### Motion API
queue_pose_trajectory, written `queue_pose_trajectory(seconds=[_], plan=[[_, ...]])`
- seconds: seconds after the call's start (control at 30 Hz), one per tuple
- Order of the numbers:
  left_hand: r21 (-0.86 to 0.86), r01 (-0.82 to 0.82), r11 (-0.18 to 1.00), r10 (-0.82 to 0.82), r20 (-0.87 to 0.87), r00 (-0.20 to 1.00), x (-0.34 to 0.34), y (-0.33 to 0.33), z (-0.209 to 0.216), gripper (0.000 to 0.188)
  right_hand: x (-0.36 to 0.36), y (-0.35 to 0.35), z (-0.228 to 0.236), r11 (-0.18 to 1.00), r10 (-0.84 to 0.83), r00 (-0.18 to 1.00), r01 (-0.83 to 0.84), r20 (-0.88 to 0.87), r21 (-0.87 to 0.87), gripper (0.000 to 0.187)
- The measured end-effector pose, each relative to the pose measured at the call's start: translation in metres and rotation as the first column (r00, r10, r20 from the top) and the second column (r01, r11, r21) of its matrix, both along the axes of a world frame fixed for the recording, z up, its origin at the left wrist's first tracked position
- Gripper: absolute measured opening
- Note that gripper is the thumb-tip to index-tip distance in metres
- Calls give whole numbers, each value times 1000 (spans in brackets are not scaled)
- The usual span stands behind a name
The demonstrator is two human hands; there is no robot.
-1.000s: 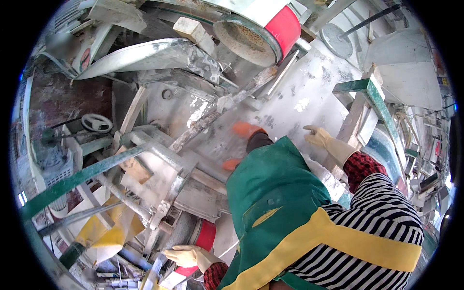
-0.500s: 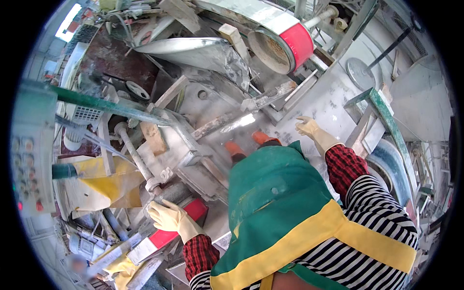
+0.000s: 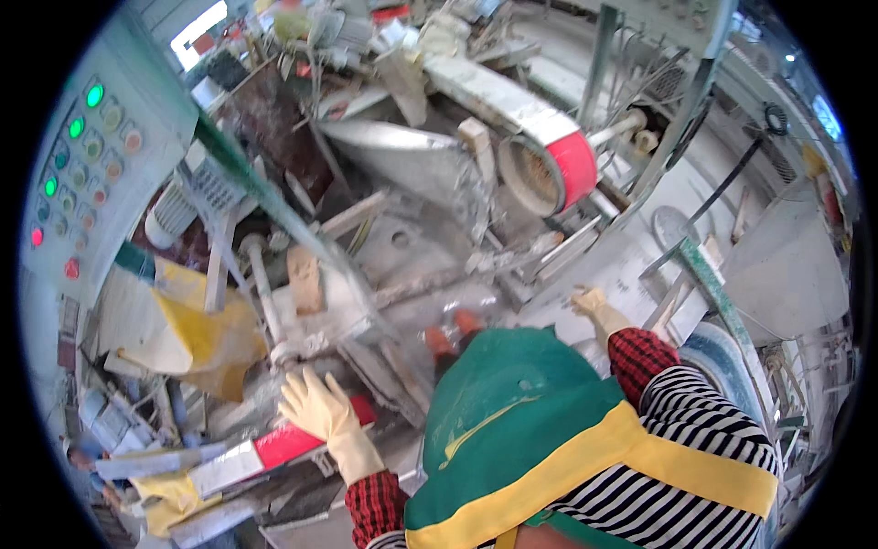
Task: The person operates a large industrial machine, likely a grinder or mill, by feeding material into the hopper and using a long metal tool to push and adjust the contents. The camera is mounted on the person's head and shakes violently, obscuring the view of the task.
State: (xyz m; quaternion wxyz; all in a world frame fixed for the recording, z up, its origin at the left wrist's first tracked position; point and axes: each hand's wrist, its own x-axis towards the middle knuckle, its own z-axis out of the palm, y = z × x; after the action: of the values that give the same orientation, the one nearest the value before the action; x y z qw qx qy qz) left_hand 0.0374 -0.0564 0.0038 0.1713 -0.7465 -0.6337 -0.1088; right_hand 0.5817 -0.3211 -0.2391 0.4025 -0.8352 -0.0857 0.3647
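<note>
My left hand (image 3: pixel 317 405), in a cream rubber glove, has its fingers spread and holds nothing. It hovers over or beside a belt with a red section (image 3: pixel 285 446); whether it touches cannot be told. My right hand (image 3: pixel 594 306), gloved alike, reaches out low above the pale dusty floor (image 3: pixel 558 316), fingers partly apart and nothing in them. A green apron (image 3: pixel 512 403) covers my front, and my orange boots (image 3: pixel 455 331) show beyond it.
A control panel (image 3: pixel 87 165) with lit green and red buttons stands at left. Ahead is a white belt conveyor with a red end (image 3: pixel 574 169), beside a metal chute (image 3: pixel 402 160). A green metal frame (image 3: pixel 722 302) and a blue round rim (image 3: pixel 718 352) are at right.
My view has swung up, bringing the control panel further in. My left hand's fingers have spread wider. My right hand sits a little lower in the picture.
</note>
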Motion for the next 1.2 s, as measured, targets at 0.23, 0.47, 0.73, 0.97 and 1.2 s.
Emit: queue_pose_trajectory(seconds=[0.23, 0.47, 0.73, 0.97, 1.2], plan=[[34, 77, 996, -80, 76, 994, -11, -1, -13, 43, -28, 22, -19, 997, 17, 993, -24, -115, -66, 54], [3, 299, 954, -293, 206, 934, -42, 35, 15, 41, -31, 7, -50, 943, 298, 954, -300, -39, -144, 61], [-64, 188, 980, -185, 60, 981, -58, 53, 3, 49, -35, -4, -71, 665, 742, 664, -711, 92, -229, 68], [92, 235, 968, -252, 289, 924, -46, 40, 33, 40, -38, 8, -38, 744, 650, 735, -667, -192, -33, 56], [87, 149, 985, -167, 252, 953, -46, 31, 32, 48, -25, 12, -27, 812, 512, 789, -574, -339, -108, 63]])
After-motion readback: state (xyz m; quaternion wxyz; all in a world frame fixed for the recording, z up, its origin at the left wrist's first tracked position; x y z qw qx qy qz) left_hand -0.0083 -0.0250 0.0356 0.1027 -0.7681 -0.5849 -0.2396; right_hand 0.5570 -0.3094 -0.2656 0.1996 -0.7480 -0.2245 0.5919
